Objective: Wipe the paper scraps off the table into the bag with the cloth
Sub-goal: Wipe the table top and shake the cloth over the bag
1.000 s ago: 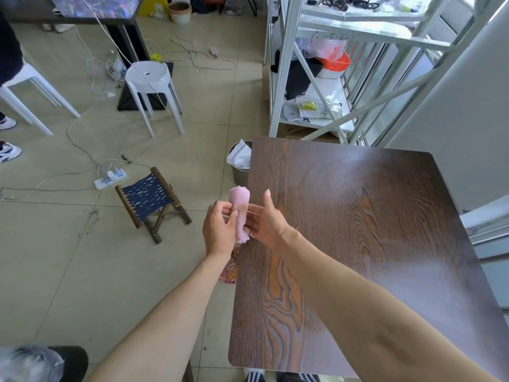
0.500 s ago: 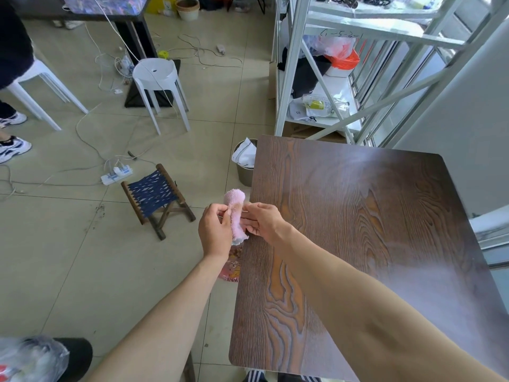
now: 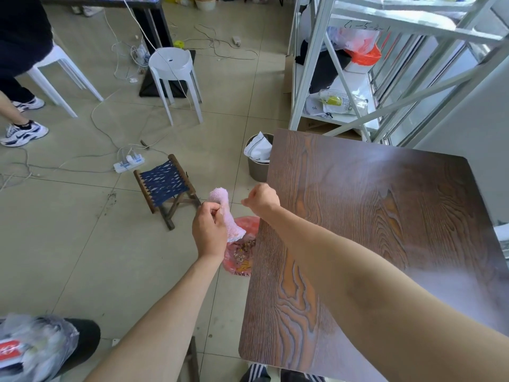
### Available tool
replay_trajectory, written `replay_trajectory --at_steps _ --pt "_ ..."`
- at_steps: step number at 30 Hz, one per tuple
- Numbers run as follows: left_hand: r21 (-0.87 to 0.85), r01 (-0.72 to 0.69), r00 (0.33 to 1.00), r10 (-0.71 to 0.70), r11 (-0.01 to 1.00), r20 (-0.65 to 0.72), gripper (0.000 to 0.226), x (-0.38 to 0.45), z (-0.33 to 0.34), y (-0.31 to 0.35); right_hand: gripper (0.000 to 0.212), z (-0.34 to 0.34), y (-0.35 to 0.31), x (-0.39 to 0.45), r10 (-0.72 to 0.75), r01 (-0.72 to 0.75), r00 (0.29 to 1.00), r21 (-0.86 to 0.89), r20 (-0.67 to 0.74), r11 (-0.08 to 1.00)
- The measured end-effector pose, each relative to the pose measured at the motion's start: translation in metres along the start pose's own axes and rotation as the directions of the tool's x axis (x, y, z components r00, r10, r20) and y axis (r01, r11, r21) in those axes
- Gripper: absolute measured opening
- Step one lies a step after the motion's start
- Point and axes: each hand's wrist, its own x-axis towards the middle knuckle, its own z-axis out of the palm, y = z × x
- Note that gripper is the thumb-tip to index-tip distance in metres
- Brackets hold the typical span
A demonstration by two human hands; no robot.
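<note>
My left hand (image 3: 209, 230) grips a rolled pink cloth (image 3: 224, 210) just off the left edge of the dark wooden table (image 3: 371, 230). My right hand (image 3: 261, 199) hovers at that edge, apart from the cloth, with its fingers curled; whether they pinch anything I cannot make out. Below the cloth a red plastic bag (image 3: 241, 255) lies on the floor against the table's side, with paper scraps inside it. No scraps show on the tabletop.
A small folding stool (image 3: 165, 186) stands left of the hands. A grey bin (image 3: 257, 161) sits by the table's far left corner. White stools (image 3: 173, 70), floor cables, a power strip (image 3: 129, 163) and a metal shelf rack (image 3: 358, 64) lie beyond. A seated person is at far left.
My right hand has let go of the cloth and pulled back to the right. The left hand keeps the cloth and has sunk a little toward the bag.
</note>
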Motion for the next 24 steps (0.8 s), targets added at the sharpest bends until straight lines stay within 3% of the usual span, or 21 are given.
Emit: replay_trajectory --at_steps 6,11,13,15,17,19,22,24 --pt "0.025 -0.032 0.999 0.033 0.999 -0.006 0.005 0.005 -0.007 -0.002 0.029 0.006 -0.008 0.005 -0.139 0.133 0.99 -0.352 0.01 0.927" --pt "0.029 -0.049 0.999 0.048 0.998 0.01 0.005 0.01 -0.009 -0.005 0.035 0.003 -0.014 0.005 -0.139 0.154 0.988 -0.403 0.068 0.902" --pt "0.03 -0.06 0.998 0.059 0.998 0.018 0.006 0.011 -0.009 -0.003 0.025 0.0 -0.016 0.006 -0.118 0.123 0.992 -0.349 0.035 0.929" --pt "0.027 -0.074 0.997 0.073 0.997 0.027 0.006 0.012 -0.008 -0.001 0.023 -0.002 -0.019 0.008 -0.056 0.062 0.998 -0.182 0.037 0.981" --pt "0.023 -0.083 0.996 0.082 0.996 0.038 0.005 0.013 -0.007 0.003 0.027 -0.004 -0.021 0.004 0.044 -0.062 0.985 0.106 0.166 0.992" --pt "0.007 -0.083 0.995 0.082 0.997 0.057 0.005 0.014 -0.005 0.009 0.039 -0.007 -0.022 -0.007 0.105 -0.203 0.942 0.288 0.32 0.936" --pt "-0.012 -0.109 0.989 0.11 0.994 0.096 0.005 0.013 -0.003 0.025 0.036 -0.013 -0.012 -0.025 0.131 -0.289 0.89 0.317 0.438 0.903" --pt "-0.014 -0.145 0.981 0.145 0.989 0.131 0.005 0.011 -0.001 0.039 0.031 -0.02 -0.002 -0.032 0.145 -0.304 0.895 0.338 0.423 0.891"
